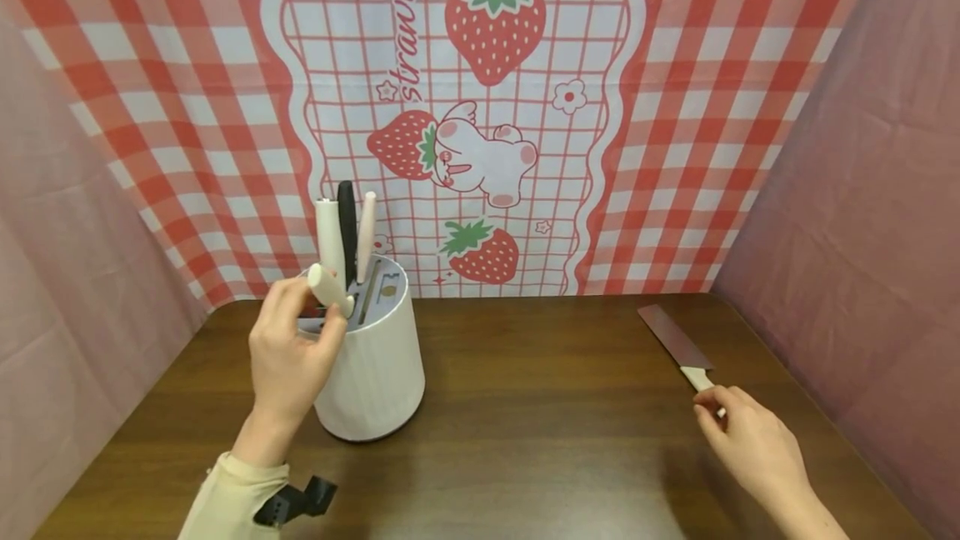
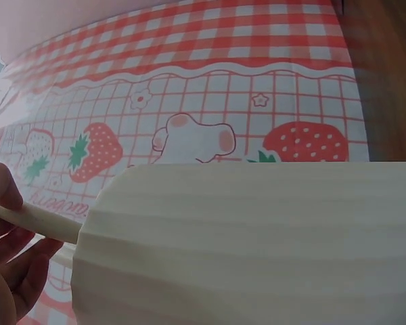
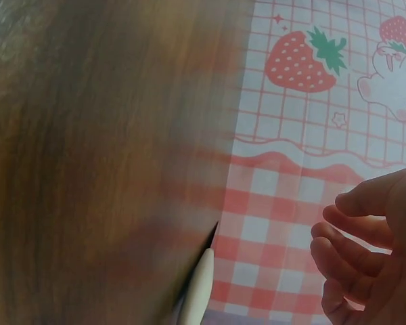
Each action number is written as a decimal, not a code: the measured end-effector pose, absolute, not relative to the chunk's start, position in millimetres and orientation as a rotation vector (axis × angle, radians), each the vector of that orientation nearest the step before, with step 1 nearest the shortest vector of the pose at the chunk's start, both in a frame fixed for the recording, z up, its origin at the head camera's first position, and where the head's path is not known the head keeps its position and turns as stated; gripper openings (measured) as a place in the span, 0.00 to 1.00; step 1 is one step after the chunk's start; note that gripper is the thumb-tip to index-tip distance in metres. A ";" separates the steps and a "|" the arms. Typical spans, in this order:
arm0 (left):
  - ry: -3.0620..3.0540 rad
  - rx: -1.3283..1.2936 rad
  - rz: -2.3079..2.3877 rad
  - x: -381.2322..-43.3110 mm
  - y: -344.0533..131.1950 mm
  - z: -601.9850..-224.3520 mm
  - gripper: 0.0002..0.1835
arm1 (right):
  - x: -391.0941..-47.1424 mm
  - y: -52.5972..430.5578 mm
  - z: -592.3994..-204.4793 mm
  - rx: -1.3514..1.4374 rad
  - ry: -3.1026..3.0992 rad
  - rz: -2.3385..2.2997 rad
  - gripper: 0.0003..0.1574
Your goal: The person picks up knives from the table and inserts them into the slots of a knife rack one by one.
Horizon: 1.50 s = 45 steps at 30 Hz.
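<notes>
A white ribbed round knife block (image 1: 378,382) stands upright on the left of the brown table. At its top my left hand (image 1: 292,348) pinches a cream handle (image 1: 330,288) between thumb and fingers; whatever lies below that handle is hidden in the block. The left wrist view also shows the handle (image 2: 44,225) in those fingers. On the right lies a cleaver-like knife (image 1: 675,338) with a broad blade pointing away and a cream handle (image 3: 198,288). My right hand (image 1: 757,444) hovers over the handle's end, fingers loosely bent and apart from it in the right wrist view.
A white handle (image 1: 328,236), a black handle (image 1: 347,227) and a pale pink handle (image 1: 366,232) stick up from the block. Behind the table (image 1: 525,407) hangs a red and white strawberry cloth (image 1: 585,165); pink cloth (image 1: 832,190) hangs at the sides.
</notes>
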State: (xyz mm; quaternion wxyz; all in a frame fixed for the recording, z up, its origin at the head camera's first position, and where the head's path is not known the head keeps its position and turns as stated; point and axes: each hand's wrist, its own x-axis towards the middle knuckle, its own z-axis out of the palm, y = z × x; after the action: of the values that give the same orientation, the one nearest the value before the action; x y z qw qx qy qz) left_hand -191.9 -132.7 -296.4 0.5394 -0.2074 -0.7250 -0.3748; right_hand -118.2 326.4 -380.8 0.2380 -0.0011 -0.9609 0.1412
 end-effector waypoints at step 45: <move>-1.743 -0.440 -0.918 -193.4 -129.1 -300.6 0.13 | -135.5 388.7 -415.9 -0.092 -3.008 0.386 0.39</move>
State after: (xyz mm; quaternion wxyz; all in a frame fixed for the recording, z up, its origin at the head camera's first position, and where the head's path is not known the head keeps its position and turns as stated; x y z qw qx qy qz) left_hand -193.4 -129.1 -300.6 0.5325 -0.1843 -0.7308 -0.3851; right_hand -135.5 388.7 -415.9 0.0538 -0.0302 -0.9900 0.1270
